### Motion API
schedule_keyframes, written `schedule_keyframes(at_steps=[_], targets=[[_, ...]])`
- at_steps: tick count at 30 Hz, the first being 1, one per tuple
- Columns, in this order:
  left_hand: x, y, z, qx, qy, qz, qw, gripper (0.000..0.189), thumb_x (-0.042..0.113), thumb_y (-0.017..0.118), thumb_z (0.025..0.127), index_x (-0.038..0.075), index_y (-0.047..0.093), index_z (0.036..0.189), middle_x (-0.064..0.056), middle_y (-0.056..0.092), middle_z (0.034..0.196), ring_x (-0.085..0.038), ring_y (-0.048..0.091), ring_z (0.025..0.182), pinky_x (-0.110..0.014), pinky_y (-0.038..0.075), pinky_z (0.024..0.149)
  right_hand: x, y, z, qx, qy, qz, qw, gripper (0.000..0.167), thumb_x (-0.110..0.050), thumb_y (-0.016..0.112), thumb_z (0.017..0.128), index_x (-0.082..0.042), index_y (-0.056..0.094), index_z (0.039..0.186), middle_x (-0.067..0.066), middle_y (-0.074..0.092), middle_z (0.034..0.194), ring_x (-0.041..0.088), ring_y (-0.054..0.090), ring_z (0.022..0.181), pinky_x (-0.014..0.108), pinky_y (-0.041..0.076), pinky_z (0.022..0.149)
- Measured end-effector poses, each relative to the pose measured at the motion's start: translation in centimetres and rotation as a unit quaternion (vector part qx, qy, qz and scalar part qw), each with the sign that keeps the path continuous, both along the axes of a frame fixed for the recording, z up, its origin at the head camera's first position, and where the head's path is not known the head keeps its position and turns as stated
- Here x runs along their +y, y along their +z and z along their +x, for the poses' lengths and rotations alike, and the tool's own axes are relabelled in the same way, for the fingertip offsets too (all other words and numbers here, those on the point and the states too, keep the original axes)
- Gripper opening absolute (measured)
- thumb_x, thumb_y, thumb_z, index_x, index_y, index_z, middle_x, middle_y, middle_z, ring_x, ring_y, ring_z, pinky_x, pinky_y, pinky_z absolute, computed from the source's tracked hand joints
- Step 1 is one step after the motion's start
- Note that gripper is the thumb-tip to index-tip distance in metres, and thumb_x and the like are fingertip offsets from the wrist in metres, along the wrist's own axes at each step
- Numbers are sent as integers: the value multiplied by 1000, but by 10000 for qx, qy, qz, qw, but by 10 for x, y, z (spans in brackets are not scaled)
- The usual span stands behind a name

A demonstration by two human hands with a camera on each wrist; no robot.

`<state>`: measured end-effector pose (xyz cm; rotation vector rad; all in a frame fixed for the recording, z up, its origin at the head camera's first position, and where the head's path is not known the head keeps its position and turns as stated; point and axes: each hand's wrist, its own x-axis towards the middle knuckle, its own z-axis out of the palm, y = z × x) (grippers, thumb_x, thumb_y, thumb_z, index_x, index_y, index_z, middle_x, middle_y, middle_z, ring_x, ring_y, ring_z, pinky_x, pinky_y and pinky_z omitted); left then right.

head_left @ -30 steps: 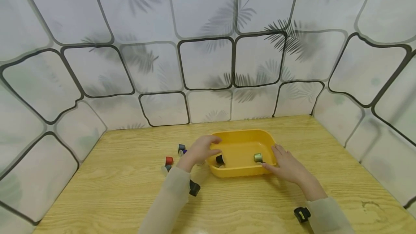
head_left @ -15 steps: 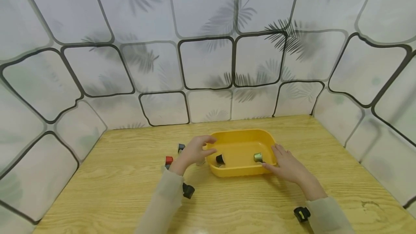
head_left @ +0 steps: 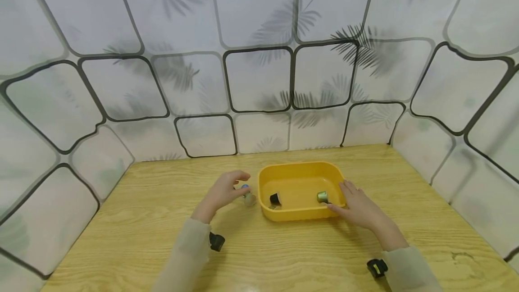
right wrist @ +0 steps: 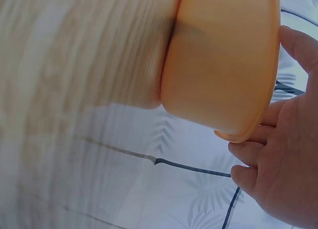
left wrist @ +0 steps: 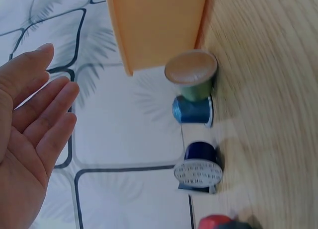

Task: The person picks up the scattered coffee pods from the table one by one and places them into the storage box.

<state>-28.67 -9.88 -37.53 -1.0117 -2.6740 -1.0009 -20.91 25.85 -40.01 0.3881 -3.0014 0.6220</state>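
My left hand (head_left: 223,190) is over the table left of the yellow tray (head_left: 300,214), its fingers loosely bent, nothing between them and the thumb. Close by its fingertips stand a pale-lidded green coffee capsule (left wrist: 191,72) and a blue capsule (left wrist: 193,110), just outside the tray. My right hand (head_left: 361,206) rests on the tray's near right corner, thumb on the near rim, fingers spread along the right rim. Inside the tray lie a black capsule (head_left: 275,199) on the left and a light green capsule (head_left: 322,196) on the right.
In the left wrist view, a dark blue capsule with a printed lid (left wrist: 198,172) and a red capsule (left wrist: 214,221) stand farther left on the wooden table (head_left: 284,256). My left hand hides these in the head view. A patterned cloth wall (head_left: 261,80) encloses the table.
My left hand has moved left, from over the tray's left rim to the table beside it, uncovering the capsules next to the tray. My right hand and the tray stay put.
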Motion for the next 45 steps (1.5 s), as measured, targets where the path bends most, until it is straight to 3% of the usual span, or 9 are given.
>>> schedule_keyframes(at_steps=[6,14,19,28,35,45], targets=[[-19,-2,5,91,196,-73,9997,34,17,63,83,1,58,112,-11,59,108,-26,56,95,-37,47,79,0,0,0,10,0,18,10000,87,-53,48,84,16,22,132,34,17,136,45,16,124,56,12,98],[-41,-6,11,-147,287,105,9994,31,10,63,82,-1,57,111,-16,58,106,-29,54,99,-40,43,86,-2,1,1,46,28,54,10000,85,-51,49,85,17,23,131,35,18,135,47,18,123,57,14,98],[-51,-8,16,-169,490,51,9986,30,14,63,83,2,59,110,-15,59,107,-28,54,99,-41,44,83,-3,4,4,86,39,64,9999,84,-50,49,85,17,24,130,36,19,134,47,19,122,58,15,97],[-63,-13,17,-232,713,-16,9972,31,10,64,81,-2,58,109,-17,58,106,-28,55,98,-41,44,84,-3,4,4,48,39,10,10000,86,-51,48,85,17,23,131,36,18,135,48,18,123,58,14,97],[-71,-19,17,-182,707,-127,9972,30,9,64,81,-4,58,107,-18,59,104,-29,56,95,-41,45,82,-2,3,2,26,44,5,10000,86,-51,48,86,17,22,131,35,16,135,47,16,124,57,13,98],[-78,-25,17,22,828,-557,9950,31,10,67,78,-5,60,104,-15,61,100,-29,57,92,-42,46,77,-4,7,3,69,66,71,9999,87,-53,47,85,17,24,130,36,18,135,46,18,123,57,15,98]])
